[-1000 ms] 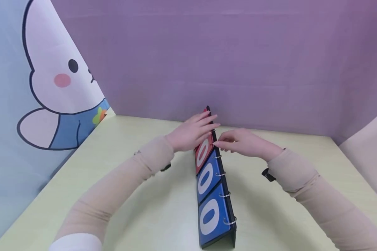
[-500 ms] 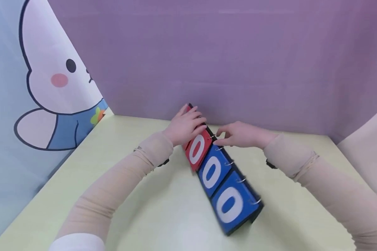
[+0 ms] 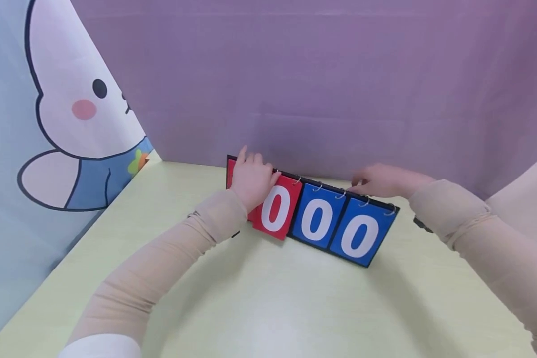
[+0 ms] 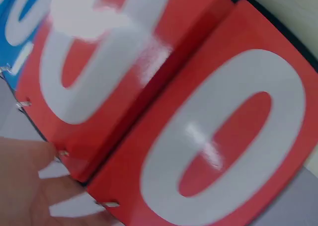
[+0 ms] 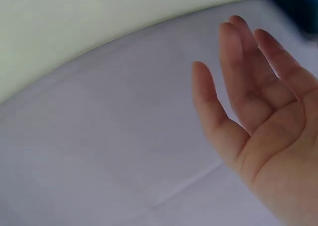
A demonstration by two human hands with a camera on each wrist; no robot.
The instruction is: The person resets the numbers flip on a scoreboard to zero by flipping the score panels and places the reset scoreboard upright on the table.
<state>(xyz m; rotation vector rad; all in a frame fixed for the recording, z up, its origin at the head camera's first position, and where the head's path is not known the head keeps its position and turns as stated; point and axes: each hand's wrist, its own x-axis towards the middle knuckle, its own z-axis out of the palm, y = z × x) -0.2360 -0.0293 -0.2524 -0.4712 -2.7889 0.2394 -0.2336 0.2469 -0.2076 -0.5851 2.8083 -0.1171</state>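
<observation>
A tabletop flip scoreboard [image 3: 315, 214] stands tilted on the table, its ring-bound cards all reading 0. Two blue cards [image 3: 355, 231] are on its right half, red ones on its left. My left hand [image 3: 252, 181] grips its top edge near the left end and covers much of the outer red card, which the left wrist view shows in full as a red card [image 4: 228, 131]. The inner red card [image 3: 277, 206] hangs a little askew. Behind the top edge on the right is my right hand [image 3: 380, 180]; its fingers [image 5: 232, 62] are loosely bent with nothing in them.
The pale table [image 3: 273, 308] stretches in front of the scoreboard. A purple backdrop [image 3: 313, 89] rises close behind it. At the left hangs a light blue sheet with a cartoon rabbit [image 3: 89, 119].
The scoreboard has swung from nearly end-on to almost broadside, its blue end moving right and away. My left hand has shifted left with it, and my right hand has moved right along the top edge.
</observation>
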